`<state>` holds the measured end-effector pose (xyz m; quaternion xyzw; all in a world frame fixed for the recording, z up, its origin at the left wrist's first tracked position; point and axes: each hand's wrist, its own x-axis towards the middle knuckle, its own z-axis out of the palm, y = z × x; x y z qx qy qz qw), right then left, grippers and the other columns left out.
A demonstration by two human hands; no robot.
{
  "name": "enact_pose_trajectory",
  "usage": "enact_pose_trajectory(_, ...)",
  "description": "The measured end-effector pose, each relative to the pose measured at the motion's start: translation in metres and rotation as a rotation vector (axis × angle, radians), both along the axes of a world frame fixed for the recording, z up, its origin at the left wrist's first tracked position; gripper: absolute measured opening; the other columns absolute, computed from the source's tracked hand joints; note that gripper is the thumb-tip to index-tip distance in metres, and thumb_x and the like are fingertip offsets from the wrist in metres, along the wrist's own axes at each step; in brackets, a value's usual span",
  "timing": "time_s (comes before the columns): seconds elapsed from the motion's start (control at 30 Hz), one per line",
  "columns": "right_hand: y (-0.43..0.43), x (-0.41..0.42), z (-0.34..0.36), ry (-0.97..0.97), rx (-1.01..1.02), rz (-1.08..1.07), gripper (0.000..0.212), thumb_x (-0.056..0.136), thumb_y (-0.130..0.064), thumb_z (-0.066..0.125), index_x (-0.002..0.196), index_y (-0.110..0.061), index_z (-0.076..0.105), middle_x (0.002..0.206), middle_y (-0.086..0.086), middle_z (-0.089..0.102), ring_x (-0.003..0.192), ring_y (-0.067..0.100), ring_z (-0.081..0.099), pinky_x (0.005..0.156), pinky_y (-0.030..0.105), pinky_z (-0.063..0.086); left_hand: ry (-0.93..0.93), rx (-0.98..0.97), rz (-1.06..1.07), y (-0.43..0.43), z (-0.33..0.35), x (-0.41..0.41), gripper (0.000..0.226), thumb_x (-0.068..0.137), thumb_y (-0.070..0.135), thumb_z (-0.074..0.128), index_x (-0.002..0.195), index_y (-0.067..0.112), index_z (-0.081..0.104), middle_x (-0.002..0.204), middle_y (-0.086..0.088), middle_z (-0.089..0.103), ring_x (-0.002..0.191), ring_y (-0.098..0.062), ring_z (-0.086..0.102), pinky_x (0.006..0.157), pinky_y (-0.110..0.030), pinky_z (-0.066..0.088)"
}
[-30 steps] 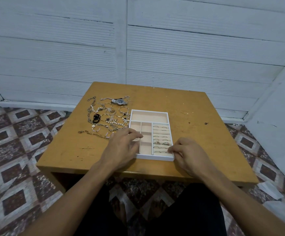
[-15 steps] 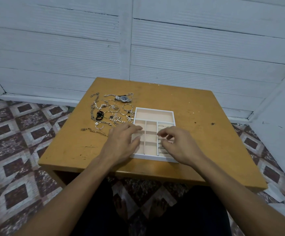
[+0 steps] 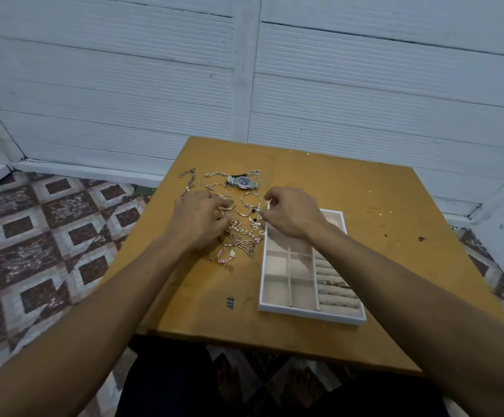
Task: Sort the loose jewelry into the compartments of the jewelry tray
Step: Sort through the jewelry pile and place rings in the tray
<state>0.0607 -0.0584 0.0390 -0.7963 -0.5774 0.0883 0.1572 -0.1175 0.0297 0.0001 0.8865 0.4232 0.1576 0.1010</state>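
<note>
early stage | jewelry tray (image 3: 310,315) holds only a few rings (image 3: 329,281), other visible compartments bare | loose jewelry (image 3: 244,236) and watch (image 3: 241,182) unsorted, just left of tray | your left hand (image 3: 201,221) covers pile, grip can't tell | your right hand (image 3: 292,215) pinches small piece (image 3: 267,206) at pile edge

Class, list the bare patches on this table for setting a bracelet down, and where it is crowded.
Free: right of the jewelry tray to the table edge; beyond the watch; around the pen mark. Crowded: the jewelry pile left of the tray.
</note>
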Motion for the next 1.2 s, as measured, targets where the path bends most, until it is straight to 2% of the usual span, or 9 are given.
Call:
enact_pose_trajectory(0.17,0.049,0.001,-0.007,-0.099,-0.107,-0.051,0.034,0.084,-0.045,0.057,0.108,-0.021,0.062,0.112,0.003,0.064,0.110,0.027,0.055,0.094,0.043,0.036,0.133,-0.029,0.040,0.038,-0.001,0.011,0.056,0.085,0.061,0.054,0.132,0.031,0.052,0.139,-0.002,0.047,0.134,-0.022,0.029,0.108,-0.046,0.025)
enact_pose_trajectory(0.37,0.077,0.004,-0.017,-0.133,-0.193,-0.080,0.048,0.081,-0.058,0.057,0.113,-0.022,0.063,0.118,0.003,0.063,0.113,0.026,0.053,0.096,0.045,0.032,0.207,-0.048,0.025,0.054,-0.001,0.025,0.062,0.083,0.063,0.054,0.136,0.031,0.049,0.147,-0.003,0.037,0.141,-0.025,0.017,0.110,-0.047,0.020)
enact_pose_trajectory(0.63,0.080,0.004,-0.018,-0.078,-0.164,-0.103,0.041,0.077,-0.055,0.067,0.099,-0.021,0.063,0.108,0.002,0.064,0.107,0.024,0.055,0.095,0.043,0.033,0.217,-0.042,0.023,0.058,-0.002,0.027,0.060,0.080,0.065,0.057,0.128,0.029,0.057,0.149,-0.003,0.036,0.143,-0.026,0.015,0.111,-0.048,0.018)
enact_pose_trajectory(0.73,0.081,0.005,-0.016,0.048,-0.209,-0.128,0.041,0.073,-0.052,0.074,0.093,-0.020,0.058,0.104,0.003,0.066,0.103,0.025,0.057,0.099,0.047,0.038,0.194,-0.031,0.026,0.057,0.000,0.028,0.059,0.078,0.065,0.059,0.124,0.029,0.058,0.142,-0.002,0.042,0.138,-0.024,0.021,0.108,-0.045,0.021)
enact_pose_trajectory(0.83,0.083,0.007,-0.015,0.105,-0.232,-0.132,0.043,0.070,-0.050,0.079,0.089,-0.018,0.058,0.099,0.004,0.067,0.098,0.026,0.059,0.092,0.045,0.045,0.170,0.003,0.027,0.054,0.002,0.028,0.056,0.077,0.064,0.061,0.121,0.029,0.057,0.133,-0.001,0.050,0.132,-0.022,0.029,0.104,-0.043,0.025)
enact_pose_trajectory(0.97,0.080,0.007,-0.015,0.137,-0.206,-0.110,0.043,0.069,-0.046,0.079,0.090,-0.023,0.049,0.093,-0.002,0.059,0.095,0.022,0.056,0.086,0.041,0.044,0.171,0.038,0.025,0.051,0.004,0.030,0.056,0.076,0.064,0.062,0.118,0.028,0.058,0.123,0.001,0.060,0.124,-0.022,0.039,0.099,-0.044,0.027)
enact_pose_trajectory(1.07,0.078,0.007,-0.016,0.132,-0.138,-0.117,0.029,0.075,-0.036,0.076,0.086,-0.024,0.052,0.089,-0.003,0.061,0.091,0.021,0.057,0.088,0.042,0.044,0.122,0.019,0.023,0.052,0.006,0.031,0.044,0.081,0.058,0.061,0.112,0.027,0.064,0.111,0.002,0.066,0.116,-0.021,0.046,0.099,-0.044,0.029)
enact_pose_trajectory(1.13,0.077,0.009,-0.016,0.163,-0.068,-0.116,0.011,0.083,-0.022,0.070,0.082,-0.020,0.059,0.090,0.001,0.066,0.092,0.023,0.061,0.084,0.039,0.049,0.008,-0.029,0.011,0.053,0.006,0.031,0.029,0.089,0.046,0.058,0.107,0.026,0.069,0.107,0.003,0.070,0.109,-0.020,0.054,0.100,-0.043,0.036)
enact_pose_trajectory(1.2,0.076,0.010,-0.014,0.186,-0.010,-0.109,0.003,0.086,-0.014,0.065,0.083,-0.015,0.064,0.093,0.006,0.069,0.092,0.025,0.063,0.080,0.037,0.053,-0.085,-0.090,0.011,0.054,0.007,0.029,0.023,0.092,0.035,0.059,0.106,0.021,0.072,0.106,0.001,0.072,0.102,-0.018,0.060,0.096,-0.042,0.045)
